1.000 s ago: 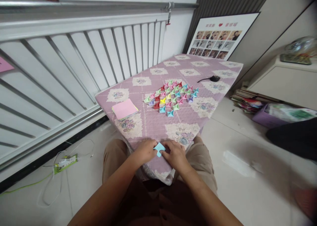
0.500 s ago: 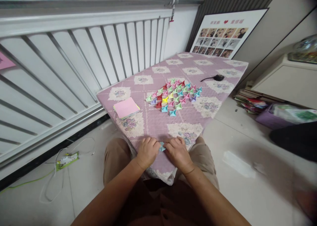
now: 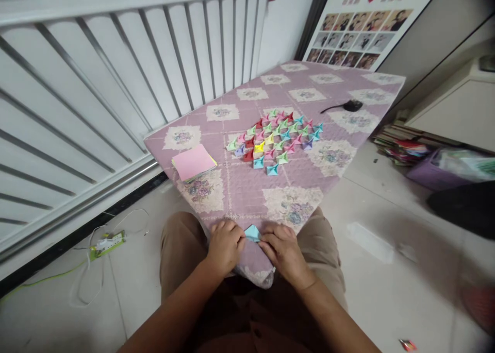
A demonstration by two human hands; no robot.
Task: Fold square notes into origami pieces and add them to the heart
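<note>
A light-blue folded paper [image 3: 252, 233], roughly triangular with its point away from me, sits between my hands at the near corner of the table. My left hand [image 3: 227, 244] pinches its left corner, fingers curled together. At the opposite corner, my right hand [image 3: 281, 249] grips the paper between thumb and fingers. Farther up the cloth stand several small folded paper pieces [image 3: 271, 154] in rows, coloured red, pink, green, yellow, blue and purple. Left of them lies a stack of square paper sheets [image 3: 194, 162] with a pink one on top.
A floral tablecloth [image 3: 247, 188] covers the table, which narrows toward me. A black object with a short cord [image 3: 352, 105] lies at the far right. The white radiator [image 3: 162, 59] borders the left side. A power strip [image 3: 108, 244] rests on the floor.
The view has tilted down a little. My hands have moved slightly apart, and more of the blue paper shows between them as a triangle.
</note>
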